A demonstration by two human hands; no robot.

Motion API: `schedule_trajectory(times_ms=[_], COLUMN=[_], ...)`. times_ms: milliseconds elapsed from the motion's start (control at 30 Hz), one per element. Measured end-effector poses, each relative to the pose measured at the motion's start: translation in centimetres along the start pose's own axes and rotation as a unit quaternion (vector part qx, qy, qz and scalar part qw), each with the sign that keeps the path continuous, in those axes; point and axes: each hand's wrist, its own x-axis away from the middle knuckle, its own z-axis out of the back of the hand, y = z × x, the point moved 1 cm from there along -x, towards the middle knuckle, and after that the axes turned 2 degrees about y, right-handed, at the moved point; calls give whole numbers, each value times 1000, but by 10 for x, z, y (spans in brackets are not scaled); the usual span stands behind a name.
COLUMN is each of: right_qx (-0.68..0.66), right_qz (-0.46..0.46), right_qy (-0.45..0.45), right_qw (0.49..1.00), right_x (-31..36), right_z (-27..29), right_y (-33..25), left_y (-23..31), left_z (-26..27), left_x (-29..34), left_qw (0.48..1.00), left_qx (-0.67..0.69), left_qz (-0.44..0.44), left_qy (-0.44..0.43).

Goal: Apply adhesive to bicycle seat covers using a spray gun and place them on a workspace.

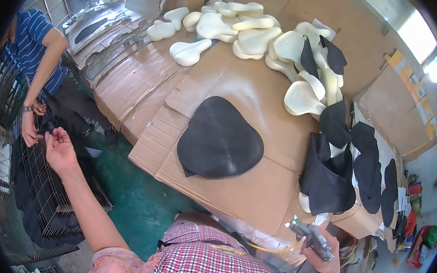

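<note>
My left hand (61, 151) reaches out to the left, its fingers apart and holding nothing, close to the wire rack and a co-worker's hand. In my right hand (324, 260), at the table's near right side, is a spray gun (312, 240) with hoses trailing from it. On the cardboard-covered table (209, 189) in front of me lies a black, roughly heart-shaped cover piece (221, 139) with a pale dusty streak across it. Cream foam bicycle saddles (257, 39) are heaped along the far side. More black cover pieces (328, 176) drape over foam at the right.
A co-worker in a striped blue shirt (35, 24) stands at the left, hands over a wire rack (45, 184) with dark pieces in it. Green floor (136, 202) shows between rack and table. Cardboard panels (352, 39) line the back. Coloured items (420, 242) crowd the right wall.
</note>
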Motion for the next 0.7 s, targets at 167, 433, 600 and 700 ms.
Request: schedule_trajectory(times_ms=[167, 433, 600, 700], right_qx=[-69, -96, -144, -178], right_qz=[9, 7, -27, 5], right_qy=[27, 115, 76, 162], right_qw=[997, 989, 986, 971], right_x=[-16, 15, 18, 5], right_z=[-16, -5, -10, -14], right_y=[-5, 10, 20, 23], left_y=[-113, -279, -288, -291], left_z=[-48, 39, 17, 20], left_x=[93, 209, 244, 241], left_qw=[979, 542, 398, 410], left_qx=[-173, -793, -882, -875], left_qz=[108, 54, -8, -15], left_qy=[-22, -274, -253, -256])
